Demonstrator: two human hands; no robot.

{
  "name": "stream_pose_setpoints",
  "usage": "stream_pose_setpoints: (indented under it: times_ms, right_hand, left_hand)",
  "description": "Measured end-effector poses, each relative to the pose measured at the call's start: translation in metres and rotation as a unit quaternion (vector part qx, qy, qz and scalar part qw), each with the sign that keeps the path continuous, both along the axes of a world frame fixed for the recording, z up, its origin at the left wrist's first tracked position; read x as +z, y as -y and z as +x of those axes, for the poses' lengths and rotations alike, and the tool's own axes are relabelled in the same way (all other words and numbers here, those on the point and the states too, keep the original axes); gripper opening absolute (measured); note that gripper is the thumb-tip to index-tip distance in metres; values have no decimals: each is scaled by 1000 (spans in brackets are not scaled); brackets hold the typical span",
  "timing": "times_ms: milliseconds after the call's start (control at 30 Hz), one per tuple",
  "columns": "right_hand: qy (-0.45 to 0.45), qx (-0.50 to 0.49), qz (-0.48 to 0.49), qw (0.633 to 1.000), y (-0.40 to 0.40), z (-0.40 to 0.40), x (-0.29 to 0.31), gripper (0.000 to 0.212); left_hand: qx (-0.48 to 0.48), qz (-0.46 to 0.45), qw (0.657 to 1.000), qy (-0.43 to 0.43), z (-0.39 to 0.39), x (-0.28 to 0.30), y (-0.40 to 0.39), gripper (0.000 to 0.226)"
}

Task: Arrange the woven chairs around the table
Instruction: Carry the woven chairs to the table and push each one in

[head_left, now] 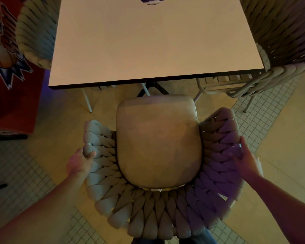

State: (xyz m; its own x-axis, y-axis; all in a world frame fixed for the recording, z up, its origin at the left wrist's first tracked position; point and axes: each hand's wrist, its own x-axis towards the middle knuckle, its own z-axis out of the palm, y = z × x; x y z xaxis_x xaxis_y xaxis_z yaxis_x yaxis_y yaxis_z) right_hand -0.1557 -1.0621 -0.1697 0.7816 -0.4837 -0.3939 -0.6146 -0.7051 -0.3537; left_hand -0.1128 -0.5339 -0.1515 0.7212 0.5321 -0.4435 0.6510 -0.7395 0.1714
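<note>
Standing behind the near woven chair (158,208), facing the bench (148,41). Seat cushion (158,141) just short of the bench's near edge, not yet tucked under. Left hand (81,162) wrapped over the woven rim on the chair's left arm, thumb on top, fingers curled around the outside. Right hand (245,161) laid on the right arm's rim, fingers closed around the braid. Two more woven chairs flanking the bench: one at its left side (37,32), one at its right side (280,32), both drawn in close.

Probably the step in hand: sliding the near chair forward to the bench. Best done with even pressure from both hands, so as to keep the seat square to the bench's near edge. Worth lifting slightly to spare the tiled floor (42,173) and avoid snagging on grout lines. Worth watching the dark bench base (153,88) ahead of the seat and the right chair's leg (197,97) near the cushion's front corner.
</note>
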Motion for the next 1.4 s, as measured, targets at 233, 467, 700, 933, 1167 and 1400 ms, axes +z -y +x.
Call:
stream_pose_setpoints:
  times_ms: [233, 467, 700, 933, 1167, 1400]
  right_hand:
    - [3, 3, 2, 1000, -2, 0, 2, 81]
    - [-3, 4, 0, 1000, -1, 0, 2, 80]
    - [-1, 4, -11, 1000, 1, 7, 1, 79]
    - [-12, 0, -15, 1000, 2, 8, 0, 80]
    - [-15, -9, -14, 1000, 1, 10, -1, 80]
    - [-7, 7, -17, 1000, 2, 10, -3, 81]
  left_hand:
    - [-1, -11, 1000, 10, -2, -1, -3, 40]
    - [0, -4, 1000, 2, 0, -2, -2, 40]
    - [6, -12, 1000, -10, 9, -2, -1, 47]
    - [10, -20, 1000, 0, 11, 0, 3, 44]
    - [6, -17, 1000, -9, 10, 0, 2, 43]
    - [11, -23, 1000, -12, 9, -2, -2, 48]
